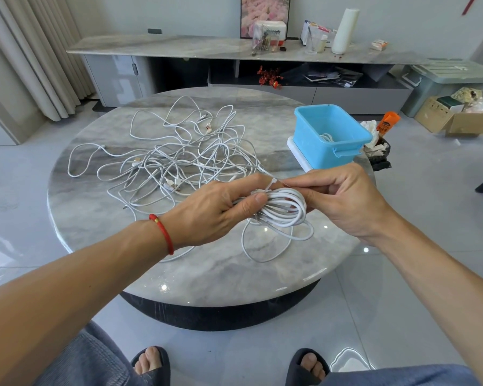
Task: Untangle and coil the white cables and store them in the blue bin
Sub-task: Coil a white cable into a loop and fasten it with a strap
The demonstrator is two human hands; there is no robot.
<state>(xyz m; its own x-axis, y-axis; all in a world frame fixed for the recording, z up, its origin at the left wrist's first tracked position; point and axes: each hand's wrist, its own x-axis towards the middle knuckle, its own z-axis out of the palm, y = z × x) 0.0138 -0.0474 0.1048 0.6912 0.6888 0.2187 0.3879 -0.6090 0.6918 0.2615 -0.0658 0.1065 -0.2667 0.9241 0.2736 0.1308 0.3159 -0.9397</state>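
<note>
A coiled white cable (286, 210) is held above the near right part of the round marble table (201, 268). My left hand (215, 207) grips the coil from the left, thumb across its strands. My right hand (343, 199) pinches the cable's end by the plug at the top of the coil. A few loose loops hang from the coil onto the table. A large tangle of white cables (179, 160) lies spread over the middle of the table. The blue bin (346, 146) stands at the table's right edge on a white lid, with a bit of white cable inside.
A low marble sideboard (156, 47) with boxes, a white roll and cups runs along the far wall. Cardboard boxes (457, 118) and a clear storage crate sit on the floor at right. A dark bag of waste is behind the bin. My feet in slippers are below the table's edge.
</note>
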